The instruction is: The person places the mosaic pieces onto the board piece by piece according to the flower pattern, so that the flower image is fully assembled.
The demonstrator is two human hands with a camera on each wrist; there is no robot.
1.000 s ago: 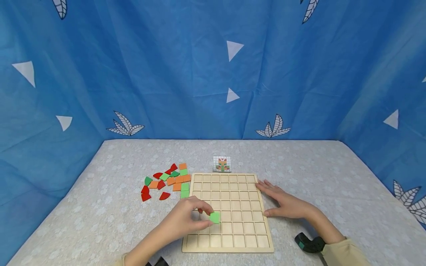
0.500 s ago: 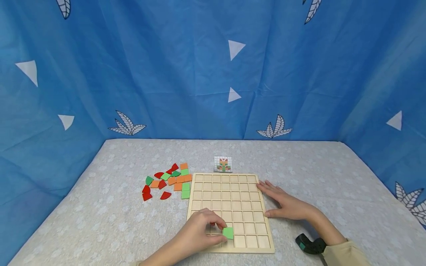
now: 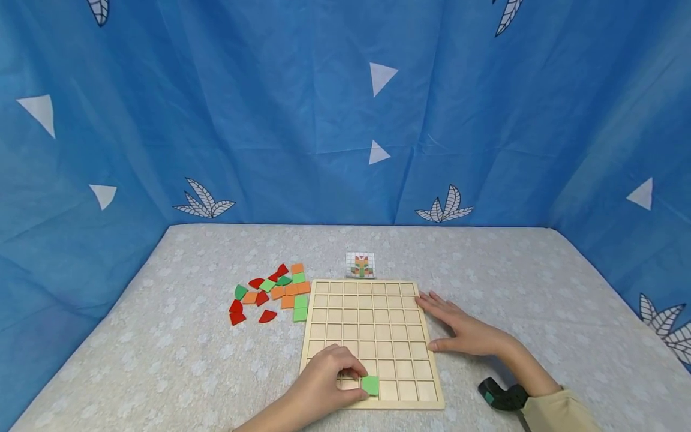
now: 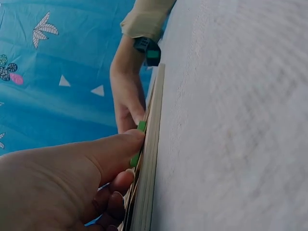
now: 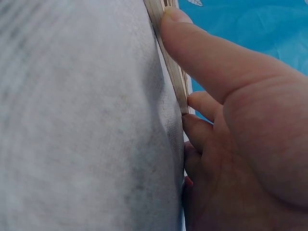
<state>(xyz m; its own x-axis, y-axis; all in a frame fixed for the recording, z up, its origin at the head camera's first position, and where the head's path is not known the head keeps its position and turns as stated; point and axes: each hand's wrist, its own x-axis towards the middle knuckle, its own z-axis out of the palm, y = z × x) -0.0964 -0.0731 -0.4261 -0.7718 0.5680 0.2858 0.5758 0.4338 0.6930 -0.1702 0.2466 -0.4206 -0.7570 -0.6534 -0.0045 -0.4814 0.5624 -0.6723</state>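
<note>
My left hand [image 3: 330, 379] pinches a light green square tile [image 3: 370, 385] between thumb and fingers at the front row of a wooden grid board [image 3: 372, 404]. In the left wrist view the green tile [image 4: 136, 158] stands slightly tilted, close to the board's surface. Whether it lies fully in a cell cannot be told. My right hand [image 3: 468, 331] rests at the board's right edge, fingers extended, with fingertips and thumb touching the rim. The right wrist view shows the thumb [image 5: 207, 50] on the board's edge [image 5: 168, 62].
Left of the board lie several loose tiles: orange squares [image 3: 288, 302], green squares [image 3: 300, 314], red quarter-round pieces [image 3: 267, 316] and dark green ones [image 3: 240, 292]. A small card with a coloured grid pattern [image 3: 360, 265] lies behind the board. Blue curtains [image 3: 302, 120] surround the table.
My left hand has carried the green tile toward the board's front and slightly right, then lowered it to the front row. The right hand has stayed at the board's edge.
</note>
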